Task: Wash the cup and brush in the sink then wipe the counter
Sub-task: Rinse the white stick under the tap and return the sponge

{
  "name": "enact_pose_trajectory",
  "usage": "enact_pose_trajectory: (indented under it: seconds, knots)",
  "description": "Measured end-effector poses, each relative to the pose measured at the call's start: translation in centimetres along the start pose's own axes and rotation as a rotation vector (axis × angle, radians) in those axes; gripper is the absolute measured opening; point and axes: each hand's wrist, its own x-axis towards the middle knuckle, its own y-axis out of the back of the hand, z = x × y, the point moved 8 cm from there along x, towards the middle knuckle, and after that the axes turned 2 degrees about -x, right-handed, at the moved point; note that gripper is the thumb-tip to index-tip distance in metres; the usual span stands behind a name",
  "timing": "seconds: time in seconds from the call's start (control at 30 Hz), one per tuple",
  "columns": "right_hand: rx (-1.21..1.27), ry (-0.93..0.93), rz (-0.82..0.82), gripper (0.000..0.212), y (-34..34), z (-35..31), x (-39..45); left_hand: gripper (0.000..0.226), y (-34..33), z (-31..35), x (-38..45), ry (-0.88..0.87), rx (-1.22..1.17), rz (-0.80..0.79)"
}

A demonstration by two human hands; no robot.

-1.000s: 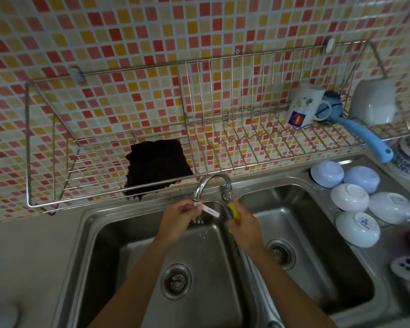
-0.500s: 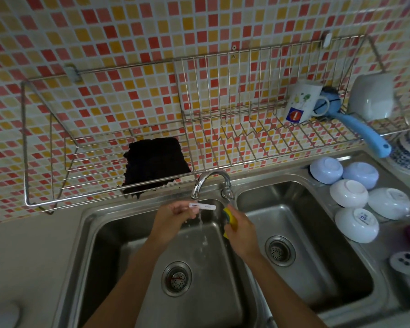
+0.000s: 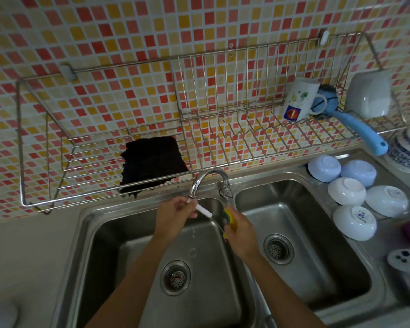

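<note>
Over the left basin of the steel sink (image 3: 97, 235), under the curved tap (image 3: 207, 179), the left hand (image 3: 175, 217) pinches a small white brush (image 3: 202, 209), a short slim stick that points toward the right hand (image 3: 240, 230). The right hand grips a yellow and green sponge (image 3: 230, 218), held just beside the brush's tip. The white cup (image 3: 298, 99), printed with green splashes and a red and blue label, lies tilted on the wire rack (image 3: 223, 129) on the tiled wall, touching a blue-handled dish brush (image 3: 355, 126). A dark cloth (image 3: 152, 162) hangs on the rack's left part.
</note>
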Motion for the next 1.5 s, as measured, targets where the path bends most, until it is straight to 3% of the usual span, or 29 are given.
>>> enact_pose_trajectory:
  seconds: [0.37, 0.57, 0.77, 0.93, 1.1, 1.23, 1.5]
  knots:
    - [0.027, -0.016, -0.009, 0.060, -0.3, 0.0, -0.3, 0.013, 0.2, 0.8, -0.2, -0.211, 0.281, -0.039]
    - [0.025, -0.064, 0.007, 0.043, -0.8, 1.0, -0.3, 0.009, -0.3, 0.8, -0.2, -0.227, 0.308, -0.035]
    - [0.264, -0.298, -0.030, 0.017, -1.0, 2.6, -0.7, 0.014, -0.8, 1.8, -0.2, -0.275, 0.323, -0.061]
    - [0.301, -0.346, -0.094, 0.026, -2.1, 3.0, -0.6, 0.022, 0.5, 1.9, -0.4, -0.296, 0.318, -0.085]
    - [0.391, -0.385, -0.169, 0.036, -4.0, 1.8, -0.5, 0.024, 1.3, 0.4, -1.6, -0.350, 0.464, -0.124]
    - [0.386, -0.361, -0.265, 0.058, -5.8, -0.5, 0.1, 0.023, 3.4, -1.5, -2.8, -0.341, 0.500, -0.004]
    - [0.410, -0.149, -0.417, 0.039, -6.7, -6.4, 1.1, 0.019, 7.7, -4.4, -4.5, -0.182, 0.389, 0.175]
